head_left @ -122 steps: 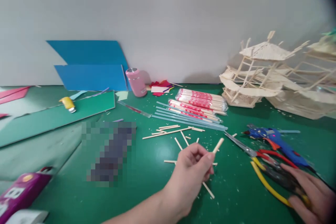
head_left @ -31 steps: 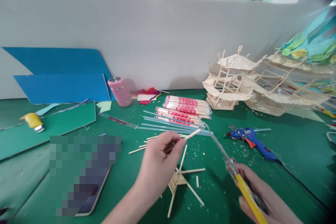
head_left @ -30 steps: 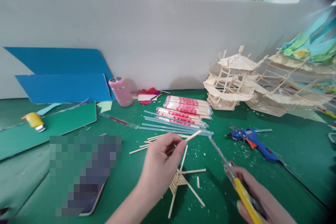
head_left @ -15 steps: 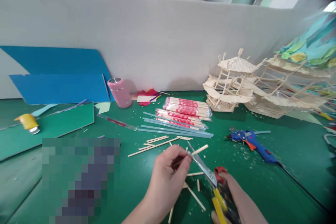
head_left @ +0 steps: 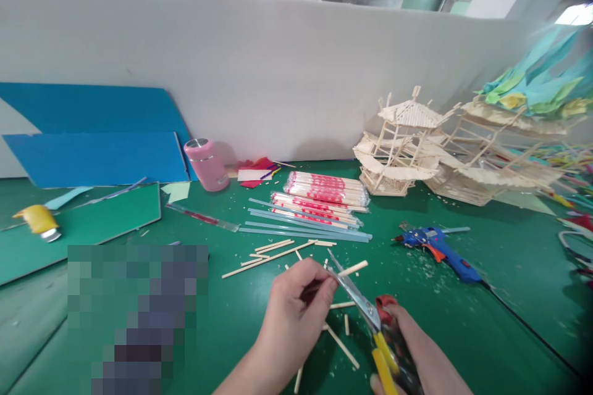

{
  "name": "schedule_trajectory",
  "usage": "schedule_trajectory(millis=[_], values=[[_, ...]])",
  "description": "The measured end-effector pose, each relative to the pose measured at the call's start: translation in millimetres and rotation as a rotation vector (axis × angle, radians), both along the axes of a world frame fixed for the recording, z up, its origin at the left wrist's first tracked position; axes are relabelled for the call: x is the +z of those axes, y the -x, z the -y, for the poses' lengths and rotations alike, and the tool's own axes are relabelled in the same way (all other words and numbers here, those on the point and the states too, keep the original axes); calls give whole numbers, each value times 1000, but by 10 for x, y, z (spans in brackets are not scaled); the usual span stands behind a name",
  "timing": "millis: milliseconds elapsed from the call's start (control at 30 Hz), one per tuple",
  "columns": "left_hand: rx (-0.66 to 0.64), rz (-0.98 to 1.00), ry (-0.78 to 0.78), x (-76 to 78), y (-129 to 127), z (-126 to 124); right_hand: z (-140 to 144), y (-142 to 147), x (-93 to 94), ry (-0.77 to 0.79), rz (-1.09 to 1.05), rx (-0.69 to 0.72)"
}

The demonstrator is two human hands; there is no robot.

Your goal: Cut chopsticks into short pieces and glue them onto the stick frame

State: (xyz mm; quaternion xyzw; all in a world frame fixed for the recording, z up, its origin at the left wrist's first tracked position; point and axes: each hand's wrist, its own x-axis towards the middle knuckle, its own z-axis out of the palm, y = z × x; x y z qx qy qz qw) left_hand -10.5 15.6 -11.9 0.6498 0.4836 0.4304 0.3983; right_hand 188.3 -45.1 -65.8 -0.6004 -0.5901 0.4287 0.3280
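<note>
A short wooden stick (head_left: 353, 269) is held above the green mat (head_left: 463, 321), near centre; its long axis runs from lower left to upper right, the free end pointing right and slightly far. The left hand (head_left: 296, 308) pinches its left end between thumb and fingertips. The right hand (head_left: 417, 358) is clenched on the red and yellow handles of scissors (head_left: 359, 305), whose blades point up-left and meet the stick just beside the left fingers. Below the hands lie loose stick pieces (head_left: 343, 345). Farther off are more cut sticks (head_left: 273, 250), clear glue rods (head_left: 306, 231) and wrapped chopstick packs (head_left: 327, 188). To the right lies a blue glue gun (head_left: 438, 244); far right stand stick-built models (head_left: 403, 148).
</note>
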Motion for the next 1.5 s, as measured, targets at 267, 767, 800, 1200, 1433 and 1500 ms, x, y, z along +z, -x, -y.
schedule_trajectory(millis=[267, 767, 800, 1200, 1433, 1500], values=[[0, -99, -183, 16, 16, -1, -30, 133, 124, 55, 14, 53], [30, -132, -190, 7, 10, 7, -57, 382, 179, 120, -180, 55], [19, -122, -153, 7, 18, -1, -57, 381, 195, 109, -155, 54], [-154, 105, 291, 35, 49, -50, -5, 298, 110, 171, -87, 69], [-39, -65, 45, 47, -51, 44, -21, 262, 122, 161, 122, -5], [-49, -73, 26, 53, -59, 55, -9, 257, 119, 102, 193, -44]])
